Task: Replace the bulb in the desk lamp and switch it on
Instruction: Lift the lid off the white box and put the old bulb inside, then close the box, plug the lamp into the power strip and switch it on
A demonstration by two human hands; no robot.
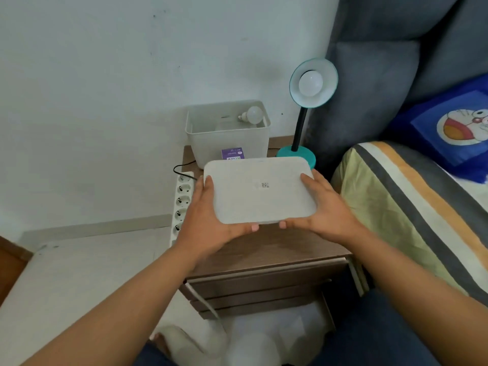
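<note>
A teal desk lamp (298,151) stands at the back right of the wooden nightstand (277,249), its shade tilted toward me with a white bulb (310,83) screwed in. Behind the middle sits an open white plastic bin (227,141) with a loose white bulb (252,115) inside. A purple bulb box (233,154) lies in front of the bin. I hold the bin's flat white lid (260,190) above the nightstand, my left hand (208,223) on its left edge and my right hand (326,210) on its right edge.
A white power strip (182,204) hangs along the nightstand's left side with a black cord plugged in at the top. A bed with a striped cover (412,207) and grey headboard lies at the right. A white surface sits low at the left.
</note>
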